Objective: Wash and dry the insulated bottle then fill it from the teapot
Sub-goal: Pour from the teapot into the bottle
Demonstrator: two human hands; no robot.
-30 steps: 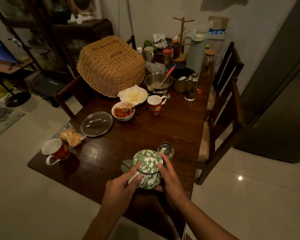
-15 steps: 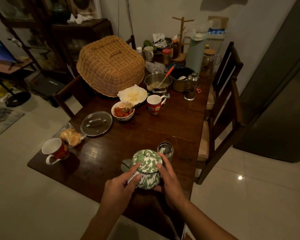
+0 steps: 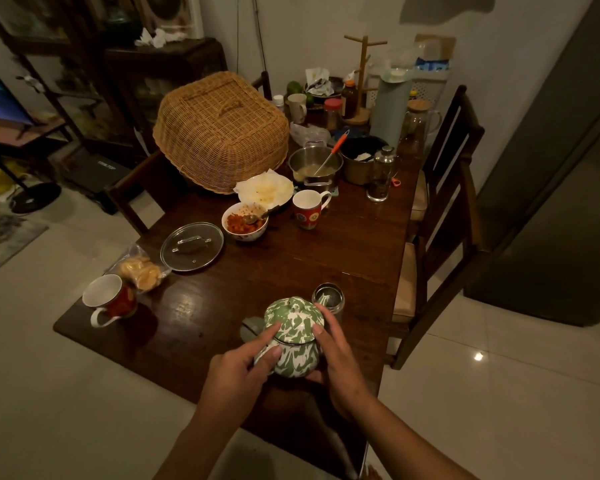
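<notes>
A green-and-white enamel teapot [image 3: 293, 337] with its lid on stands at the near end of the dark wooden table [image 3: 326, 258]. My left hand [image 3: 236, 372] grips its left side, with thumb and fingers at the handle. My right hand [image 3: 338, 362] wraps around its right side, fingertips up at the lid's edge. Just behind the teapot, to the right, the steel insulated bottle [image 3: 329, 297] stands upright and open. A small grey cap [image 3: 250, 328] lies on the table left of the teapot.
A red mug [image 3: 110, 299], a bag of crackers [image 3: 141, 271] and a glass pot lid [image 3: 192, 246] lie to the left. A bowl of food [image 3: 245, 221], another mug [image 3: 307, 209], pots and a wicker cover [image 3: 220, 133] fill the far half. Chairs [image 3: 440, 216] stand on the right.
</notes>
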